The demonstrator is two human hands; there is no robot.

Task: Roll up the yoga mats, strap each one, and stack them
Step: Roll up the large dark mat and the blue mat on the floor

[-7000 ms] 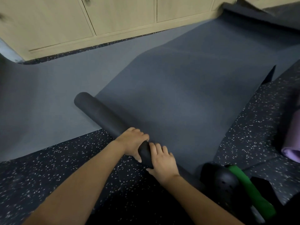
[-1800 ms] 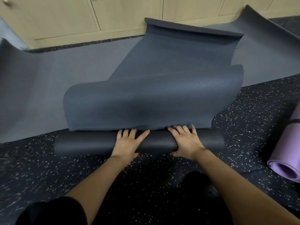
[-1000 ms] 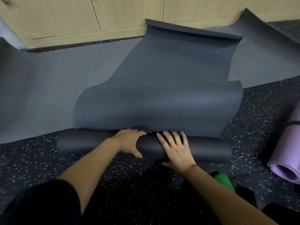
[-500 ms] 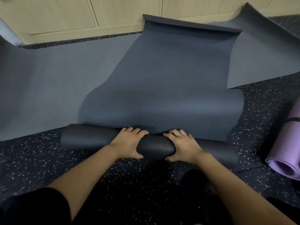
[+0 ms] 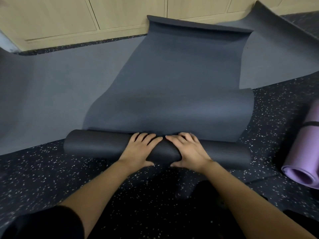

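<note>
Since the roll (image 5: pixel 96 147) lies crosswise on the floor (image 5: pixel 51 178), long axis left to right, the unrolled part (image 5: pixel 181 83) stretches straight ahead of both hands. Left hand (image 5: pixel 140 150) and right hand (image 5: pixel 189 150) clasp its middle side by side, equally near, fingers over the top, thumbs on the near side. The dark, ribbed roll juts past the unrolled part at the left.

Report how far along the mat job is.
Done: the purple mat lies rolled, a strap round it. In hand: the left hand and right hand grip the rolled end of the dark mat, most of which lies unrolled toward the cabinets. Left: finish this roll, strap it, roll and strap the grey mat beneath, then stack; nothing is stacked yet.
</note>
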